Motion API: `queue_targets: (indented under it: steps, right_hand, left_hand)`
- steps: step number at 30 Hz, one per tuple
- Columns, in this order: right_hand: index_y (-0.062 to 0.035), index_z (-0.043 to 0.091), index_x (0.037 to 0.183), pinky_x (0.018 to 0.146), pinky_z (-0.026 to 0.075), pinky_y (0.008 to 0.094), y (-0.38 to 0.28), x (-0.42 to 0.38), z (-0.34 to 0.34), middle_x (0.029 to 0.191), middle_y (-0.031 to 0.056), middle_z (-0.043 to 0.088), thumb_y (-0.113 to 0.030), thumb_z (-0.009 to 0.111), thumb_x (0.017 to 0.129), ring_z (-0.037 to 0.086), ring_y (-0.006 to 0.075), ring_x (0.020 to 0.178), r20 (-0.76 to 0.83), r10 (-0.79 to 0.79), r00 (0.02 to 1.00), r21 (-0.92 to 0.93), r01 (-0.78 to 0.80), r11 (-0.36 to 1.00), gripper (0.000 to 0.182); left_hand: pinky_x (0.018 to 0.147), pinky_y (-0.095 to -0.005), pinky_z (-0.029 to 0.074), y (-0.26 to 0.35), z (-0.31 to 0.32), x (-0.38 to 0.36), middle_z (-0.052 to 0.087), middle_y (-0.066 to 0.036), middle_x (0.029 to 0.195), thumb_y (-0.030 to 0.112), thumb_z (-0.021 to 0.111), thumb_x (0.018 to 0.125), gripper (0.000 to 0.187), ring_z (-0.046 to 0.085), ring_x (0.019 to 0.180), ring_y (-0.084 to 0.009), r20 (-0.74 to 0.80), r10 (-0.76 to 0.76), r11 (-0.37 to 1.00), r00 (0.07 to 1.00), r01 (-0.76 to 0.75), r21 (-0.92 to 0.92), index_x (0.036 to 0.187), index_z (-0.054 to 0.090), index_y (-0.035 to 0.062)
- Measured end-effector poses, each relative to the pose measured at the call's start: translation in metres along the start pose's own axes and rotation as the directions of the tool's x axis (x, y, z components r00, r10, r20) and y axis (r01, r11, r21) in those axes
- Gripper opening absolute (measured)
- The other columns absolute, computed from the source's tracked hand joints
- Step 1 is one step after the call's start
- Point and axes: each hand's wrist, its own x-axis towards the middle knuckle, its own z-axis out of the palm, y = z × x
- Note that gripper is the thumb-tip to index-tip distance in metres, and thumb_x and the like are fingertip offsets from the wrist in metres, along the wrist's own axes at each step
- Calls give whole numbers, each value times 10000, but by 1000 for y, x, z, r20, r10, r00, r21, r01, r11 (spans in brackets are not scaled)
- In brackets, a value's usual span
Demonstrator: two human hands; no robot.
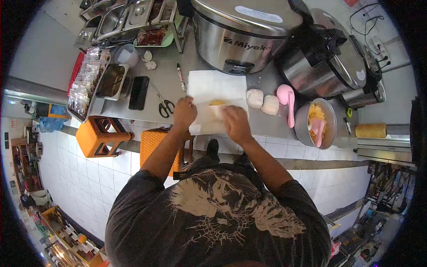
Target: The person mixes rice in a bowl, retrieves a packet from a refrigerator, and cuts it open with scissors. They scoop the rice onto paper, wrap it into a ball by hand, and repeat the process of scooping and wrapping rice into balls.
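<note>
A stack of white wrapping paper (211,80) lies on the steel counter in front of me, with a small mound of yellow food (217,103) on the top sheet. Part of that sheet is folded over the food's near side. My left hand (184,113) is closed at the sheet's left edge, its fingers curled on the paper. On the right, my right hand (236,123) grips the folded part close beside the food; its fingertips are slightly blurred. Two wrapped white packets (262,101) sit just right of the paper.
A pink ladle (287,100) lies near a metal pot (328,142) of yellow rice holding a pink scoop (317,126). Big cookers (242,33) stand behind. Scissors (164,107), a phone (138,92), a marker (181,76) and a tray of sachets (89,80) are leftward. Orange stools (155,149) stand below.
</note>
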Motion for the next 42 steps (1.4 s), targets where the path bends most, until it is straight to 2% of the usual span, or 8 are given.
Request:
queue_targets:
  steps: [5, 12, 19, 27, 33, 36, 39, 42]
  right_hand:
    - [0, 481, 1388, 1122, 333, 515, -16, -4, 11, 1405, 198, 510, -176, 619, 907, 469, 383, 1304, 95, -50, 994, -50, 54, 997, 531]
    - [70, 502, 1295, 1084, 401, 479, 63, 21, 5, 1329, 293, 527, -140, 572, 935, 508, 446, 1237, -156, 351, 923, 68, -345, 936, 422]
    - [22, 580, 1232, 1034, 451, 452, 57, 52, -25, 1323, 201, 568, -87, 589, 887, 526, 362, 1237, 55, 301, 952, -93, -295, 951, 362]
    - [-75, 582, 1314, 1054, 437, 436, 57, 130, 0, 1323, 170, 584, -13, 565, 832, 493, 324, 1298, 301, -302, 904, -173, 364, 915, 486]
    - [-50, 642, 1194, 1013, 469, 448, 70, 139, -41, 1205, 180, 626, -91, 588, 809, 548, 326, 1210, 601, 65, 796, -471, 287, 834, 391]
    - [-44, 675, 1109, 1004, 478, 434, 69, 124, -55, 1140, 178, 641, -78, 587, 800, 597, 333, 1116, 471, -10, 882, -466, 259, 846, 323]
    - [-43, 717, 1022, 992, 489, 420, 61, 135, -31, 1151, 182, 649, -57, 569, 810, 618, 336, 1097, 255, -347, 903, 14, 355, 935, 260]
    - [-44, 717, 1034, 1015, 460, 417, 54, 144, -19, 1185, 175, 643, -79, 609, 789, 580, 346, 1151, 494, -110, 862, -96, 181, 979, 270]
  left_hand:
    - [946, -621, 414, 33, 7, 70, 567, -136, 1189, 131, 600, 872, 299, 567, 1114, -320, 227, 137, 948, 964, -194, 253, 1165, 607, 68]
    - [968, -865, 151, 24, 15, 122, 578, -147, 1222, 162, 553, 919, 231, 507, 1257, -348, 553, 83, 824, 829, -369, 430, 1129, 582, 70]
    - [854, -458, 511, 37, -30, 106, 674, -162, 1024, 23, 656, 834, 305, 650, 1003, -397, 397, 362, 932, 843, -336, -136, 1099, 512, 65]
    - [863, -460, 516, 53, -63, 77, 670, -130, 1035, 40, 658, 847, 391, 647, 989, -362, 381, 543, 838, 748, -507, -200, 1207, 524, 113]
    - [898, -451, 512, 21, -54, 61, 667, -140, 1065, 140, 661, 868, 300, 634, 1006, -357, 229, 383, 923, 895, -359, -141, 1163, 629, 99]
    - [871, -440, 520, 19, -57, 52, 669, -129, 1020, 127, 683, 851, 188, 643, 971, -344, 196, 372, 925, 907, -345, -160, 1031, 687, 72]
    - [826, -436, 530, 25, -55, 46, 667, -121, 980, 98, 704, 826, 132, 653, 918, -331, 122, 411, 900, 903, -381, -210, 952, 696, 58]
    - [780, -435, 534, 31, -55, 47, 664, -113, 932, 75, 713, 811, 106, 657, 869, -328, 73, 441, 882, 895, -417, -219, 913, 691, 55]
